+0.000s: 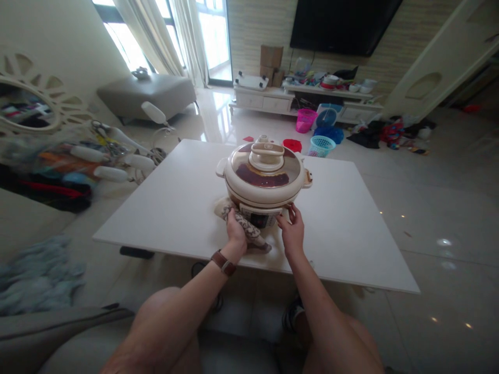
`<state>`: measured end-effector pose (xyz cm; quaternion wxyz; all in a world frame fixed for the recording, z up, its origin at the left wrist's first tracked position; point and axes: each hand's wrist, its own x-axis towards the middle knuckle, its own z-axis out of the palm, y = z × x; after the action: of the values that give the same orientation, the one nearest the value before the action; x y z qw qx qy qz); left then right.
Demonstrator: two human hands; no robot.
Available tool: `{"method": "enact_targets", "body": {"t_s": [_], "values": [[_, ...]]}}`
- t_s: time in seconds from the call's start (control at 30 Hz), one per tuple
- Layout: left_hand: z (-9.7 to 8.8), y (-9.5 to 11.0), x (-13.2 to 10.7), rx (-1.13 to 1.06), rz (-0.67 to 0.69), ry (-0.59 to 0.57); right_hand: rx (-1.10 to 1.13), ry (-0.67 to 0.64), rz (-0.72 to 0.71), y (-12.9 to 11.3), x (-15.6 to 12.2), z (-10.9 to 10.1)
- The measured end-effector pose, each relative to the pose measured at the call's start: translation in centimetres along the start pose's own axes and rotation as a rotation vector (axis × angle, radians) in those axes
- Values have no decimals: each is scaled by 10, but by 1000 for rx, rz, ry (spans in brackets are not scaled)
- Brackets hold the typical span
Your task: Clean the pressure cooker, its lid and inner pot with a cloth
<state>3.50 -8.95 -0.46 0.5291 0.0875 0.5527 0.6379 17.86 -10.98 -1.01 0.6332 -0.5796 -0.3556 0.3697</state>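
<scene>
A cream electric cooker [264,179] with a lid and knob stands in the middle of a white low table [343,228]. A patterned cloth [249,231] lies under its front left side. My left hand [235,231], with a brown watch on the wrist, is closed on that cloth and presses it against the cooker's lower front. My right hand [291,228] rests on the cooker's lower front right edge, fingers touching its base beside the control panel. My bare knees show at the bottom.
A cluttered rack [97,156] stands left of the table. Beyond it are a grey ottoman [148,93], a white TV cabinet [304,96] under a wall TV, pink and teal baskets [312,127] and clothes on the glossy tiled floor.
</scene>
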Motion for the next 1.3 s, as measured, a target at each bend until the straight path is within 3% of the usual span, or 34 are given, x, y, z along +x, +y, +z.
{"method": "enact_targets", "body": {"t_s": [0.07, 0.17, 0.23, 0.33, 0.5, 0.83, 1.3], "values": [[3, 14, 15, -47, 39, -1, 24, 8, 13, -2, 0, 1], [4, 27, 27, -48, 228, -27, 43, -3, 14, -4, 0, 1], [4, 29, 28, 9, 357, -52, 26, -27, 7, -4, -1, -1], [4, 26, 23, 97, 435, -44, -31, -53, -11, -4, -3, -3], [8, 20, 14, 131, 453, 9, -48, -24, -5, -4, -5, -3], [7, 17, 16, 135, 471, -28, -12, -9, -33, 3, -3, 0], [12, 18, 10, 120, 431, 13, -100, -18, -17, -2, -7, -1]]}}
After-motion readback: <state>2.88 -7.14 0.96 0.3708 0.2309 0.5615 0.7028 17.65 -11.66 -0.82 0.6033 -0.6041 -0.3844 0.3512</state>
